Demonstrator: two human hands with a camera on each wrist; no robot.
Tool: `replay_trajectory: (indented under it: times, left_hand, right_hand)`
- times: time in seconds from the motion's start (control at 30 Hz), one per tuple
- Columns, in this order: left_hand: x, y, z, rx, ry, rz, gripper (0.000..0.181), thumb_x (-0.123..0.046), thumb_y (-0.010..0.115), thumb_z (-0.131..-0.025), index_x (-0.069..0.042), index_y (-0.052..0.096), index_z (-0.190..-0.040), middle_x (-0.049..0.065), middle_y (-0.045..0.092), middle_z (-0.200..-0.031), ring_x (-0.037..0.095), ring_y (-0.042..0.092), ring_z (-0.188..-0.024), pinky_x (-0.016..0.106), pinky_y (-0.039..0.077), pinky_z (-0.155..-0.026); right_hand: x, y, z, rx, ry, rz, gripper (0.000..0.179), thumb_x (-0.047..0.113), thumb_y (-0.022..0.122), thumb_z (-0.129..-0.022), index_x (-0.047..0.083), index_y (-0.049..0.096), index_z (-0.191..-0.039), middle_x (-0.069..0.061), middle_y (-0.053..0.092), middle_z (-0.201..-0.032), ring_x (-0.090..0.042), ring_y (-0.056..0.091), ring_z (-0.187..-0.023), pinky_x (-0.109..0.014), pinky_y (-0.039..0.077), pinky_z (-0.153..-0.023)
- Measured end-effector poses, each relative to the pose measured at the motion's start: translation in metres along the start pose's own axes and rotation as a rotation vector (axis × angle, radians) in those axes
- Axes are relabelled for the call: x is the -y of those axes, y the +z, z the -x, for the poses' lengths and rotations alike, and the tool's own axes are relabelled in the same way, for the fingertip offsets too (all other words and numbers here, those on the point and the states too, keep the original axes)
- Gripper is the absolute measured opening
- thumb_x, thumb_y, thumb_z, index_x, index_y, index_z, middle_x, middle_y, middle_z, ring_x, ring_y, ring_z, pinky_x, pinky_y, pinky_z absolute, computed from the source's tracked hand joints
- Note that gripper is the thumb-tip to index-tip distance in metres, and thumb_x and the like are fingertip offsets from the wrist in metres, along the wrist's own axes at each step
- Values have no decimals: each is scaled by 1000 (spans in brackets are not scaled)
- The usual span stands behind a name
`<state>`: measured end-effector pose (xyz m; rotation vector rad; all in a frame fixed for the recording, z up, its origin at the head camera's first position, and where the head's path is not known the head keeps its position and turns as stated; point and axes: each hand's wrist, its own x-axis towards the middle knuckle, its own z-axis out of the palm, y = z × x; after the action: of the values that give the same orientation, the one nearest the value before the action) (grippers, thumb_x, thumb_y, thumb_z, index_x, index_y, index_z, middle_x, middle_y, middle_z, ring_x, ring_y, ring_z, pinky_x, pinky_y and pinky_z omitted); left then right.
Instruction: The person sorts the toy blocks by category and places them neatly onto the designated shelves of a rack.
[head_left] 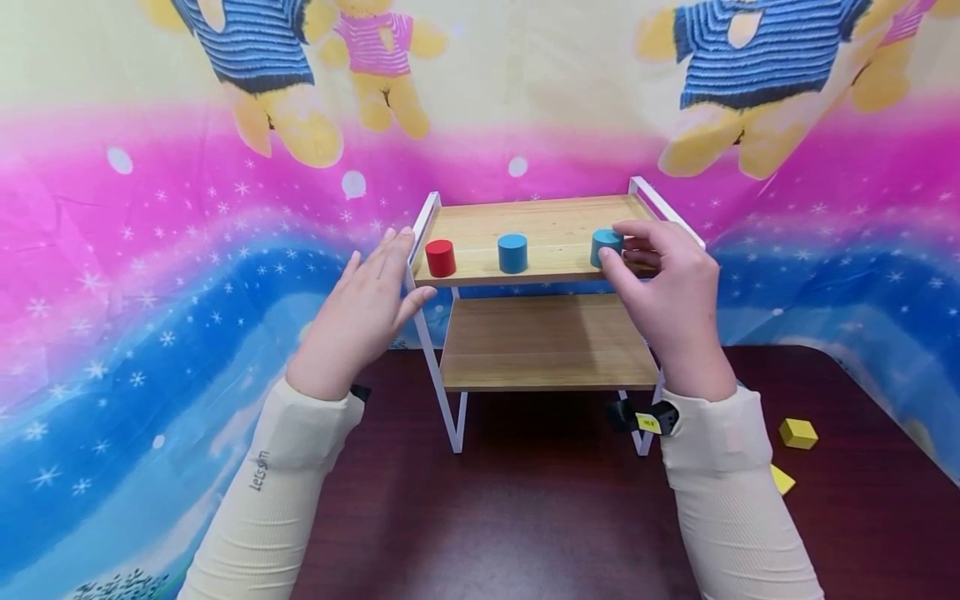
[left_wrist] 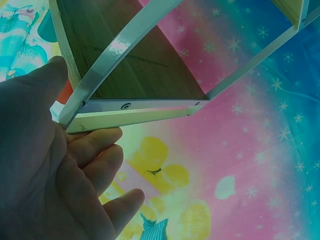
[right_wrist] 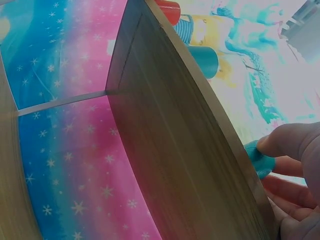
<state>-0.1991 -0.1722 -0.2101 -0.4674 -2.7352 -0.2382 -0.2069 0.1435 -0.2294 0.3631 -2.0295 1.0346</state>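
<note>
Along the front of the top wooden shelf point(head_left: 555, 218) stand a red cylinder point(head_left: 441, 259) at the left, a blue cylinder point(head_left: 513, 253) in the middle and a second blue cylinder point(head_left: 604, 245) at the right. My right hand point(head_left: 667, 287) pinches that right-hand blue cylinder between thumb and fingers; the right wrist view shows the thumb point(right_wrist: 282, 142) against its side at the shelf edge. At the shelf's left front corner, my left hand point(head_left: 363, 317) has its fingers extended beside the white metal frame point(head_left: 424, 333). In the left wrist view its fingers point(left_wrist: 97, 142) overlap the frame's corner.
A lower wooden shelf point(head_left: 551, 342) spans the same rack, which stands on a dark red-brown table point(head_left: 525, 517). Two yellow blocks, a nearer one point(head_left: 782, 479) partly behind the right sleeve and a farther one point(head_left: 798, 433), lie at the right. A printed cloth point(head_left: 187, 275) hangs behind.
</note>
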Motion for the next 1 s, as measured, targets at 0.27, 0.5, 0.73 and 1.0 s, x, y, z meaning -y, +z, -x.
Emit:
replay_trajectory:
  times: [0.27,0.5,0.73,1.0]
  left_hand:
    - [0,0,0,6,-10,-3,84,-42,62,-100,-9,16,-163,16,25,-166,30,16,-155,58,11,-123]
    - [-1,-1,0,5,-9,-7,84,-42,62,-100,-9,17,-163,16,26,-166,30,17,-155,59,12,-123]
    - [0,0,0,9,-12,-8,84,-42,61,-100,-9,16,-163,15,25,-166,30,16,-155,58,11,-123]
    - [1,1,-1,2,-8,-8,83,-42,61,-100,-10,16,-163,15,26,-166,29,16,-155,58,11,-123]
  right_hand:
    - [0,-2,0,-10,-5,-17,35,20,78,-91,6,73,-123,-11,70,-113,-24,71,-102,-12,51,-88]
    - [-2,-5,2,-36,-51,-51,33,16,77,-91,5,73,-122,-11,70,-113,-21,70,-101,-7,48,-87]
    - [-2,-10,8,-69,-98,-60,32,12,76,-91,4,73,-121,-10,70,-113,-14,69,-98,-10,50,-89]
    - [-3,-17,19,-111,-115,-74,33,7,76,-89,5,73,-121,-9,71,-113,4,61,-98,-11,50,-90]
